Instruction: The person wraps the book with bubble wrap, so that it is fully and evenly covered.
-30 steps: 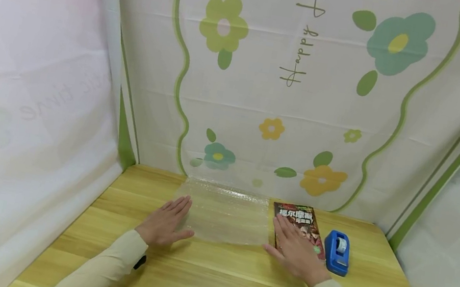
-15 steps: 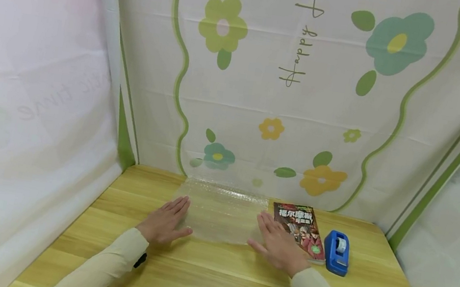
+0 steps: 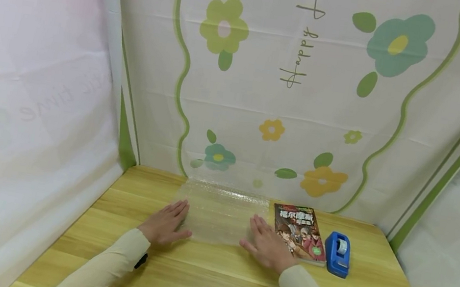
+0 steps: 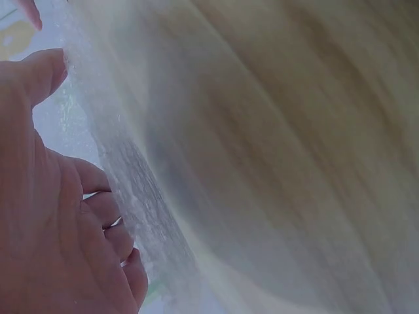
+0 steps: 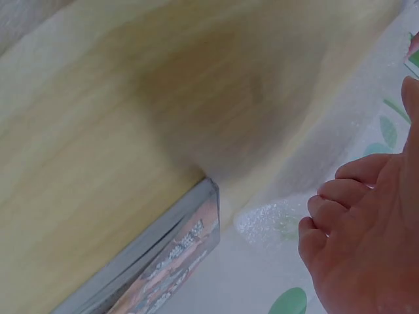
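Observation:
A clear sheet of bubble wrap [image 3: 219, 216] lies flat on the wooden table, its far edge near the back curtain. On its left edge rests my left hand [image 3: 165, 222], fingers extended and thumb spread. My right hand [image 3: 268, 246] lies over the sheet's right edge, likewise with straight fingers. In the left wrist view, the left hand [image 4: 72, 209] is beside the sheet's edge [image 4: 141, 190]. The right wrist view has the right hand [image 5: 366, 222] near the bubble wrap [image 5: 268, 219]. Just right of that hand is a book [image 3: 301, 231] with an illustrated cover. Neither hand grips anything.
A blue tape dispenser [image 3: 337, 254] stands right of the book. Behind the table [image 3: 209, 279] hangs a white curtain [image 3: 248, 82] with printed flowers, and more white cloth [image 3: 33, 84] encloses the left and right sides.
My right hand has moved left from over the book onto the bubble wrap's right edge, uncovering most of the cover. The left hand has stayed nearly in place.

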`<state>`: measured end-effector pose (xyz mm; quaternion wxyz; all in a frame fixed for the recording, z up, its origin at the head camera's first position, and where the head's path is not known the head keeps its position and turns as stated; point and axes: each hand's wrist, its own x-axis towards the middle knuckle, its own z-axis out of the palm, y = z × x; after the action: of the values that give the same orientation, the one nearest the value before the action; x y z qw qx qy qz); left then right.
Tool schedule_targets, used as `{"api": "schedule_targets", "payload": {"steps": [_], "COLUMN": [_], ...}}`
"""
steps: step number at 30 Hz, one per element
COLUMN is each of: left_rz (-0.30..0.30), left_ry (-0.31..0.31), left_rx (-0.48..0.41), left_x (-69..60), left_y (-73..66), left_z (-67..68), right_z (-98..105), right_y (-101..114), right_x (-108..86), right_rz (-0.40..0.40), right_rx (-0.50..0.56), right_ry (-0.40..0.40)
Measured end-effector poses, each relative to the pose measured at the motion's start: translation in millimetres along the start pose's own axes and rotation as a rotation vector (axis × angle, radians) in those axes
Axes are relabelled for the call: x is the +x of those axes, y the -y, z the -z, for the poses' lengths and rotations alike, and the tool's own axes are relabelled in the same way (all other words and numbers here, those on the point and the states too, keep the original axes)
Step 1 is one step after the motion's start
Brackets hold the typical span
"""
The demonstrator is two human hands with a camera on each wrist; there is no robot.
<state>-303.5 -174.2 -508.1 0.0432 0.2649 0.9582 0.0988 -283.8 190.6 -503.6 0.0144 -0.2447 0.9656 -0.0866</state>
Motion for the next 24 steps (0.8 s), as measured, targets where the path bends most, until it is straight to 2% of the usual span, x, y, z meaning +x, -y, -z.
{"api": "schedule_targets", "payload": {"steps": [10,18,24], "left_rz": [0.03,0.024,0.001], "left_ry": [0.039,0.057,0.084], "left_rx": [-0.012,-0.016,-0.039], "left_x": [0.5,0.0,-0.3], "left_y": [1.1,3.3,4.0], "left_z": [-3.6,-5.5,-4.3], "right_z": [-13.3,-17.8,-20.4], "right_y": [-2.1,-4.0,-4.2], "right_x": [2.9,0.9,0.1], "right_rz": [-0.02,-0.038,-0.039], "right_rx": [-0.005,0.062,0.049], "right_ry": [0.017,0.084,0.096]}}
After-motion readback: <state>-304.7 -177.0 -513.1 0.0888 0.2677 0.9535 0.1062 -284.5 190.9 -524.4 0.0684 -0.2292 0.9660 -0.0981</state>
